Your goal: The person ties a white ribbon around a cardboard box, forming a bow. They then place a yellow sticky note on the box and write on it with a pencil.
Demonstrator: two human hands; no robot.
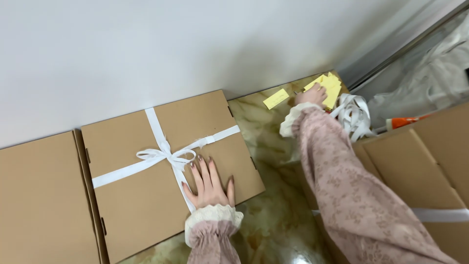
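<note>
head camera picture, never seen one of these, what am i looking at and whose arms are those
This is one picture from a camera worn on a person's head, looking down at their own two arms, so no machine is involved. Both arms wear pink patterned sleeves with cream cuffs.

The left hand lies flat, fingers spread, on a flat brown cardboard box tied with a white ribbon knotted in a bow. It presses on the box and grips nothing.

The right hand reaches away to a small pile of yellow paper slips near the wall. It touches them, but whether it is pinching one cannot be seen. One more yellow slip lies apart, on the marbled floor.

A loose tangle of white ribbon sits beside the slips. Plain cardboard boxes lie at the far left and at the right.
</note>
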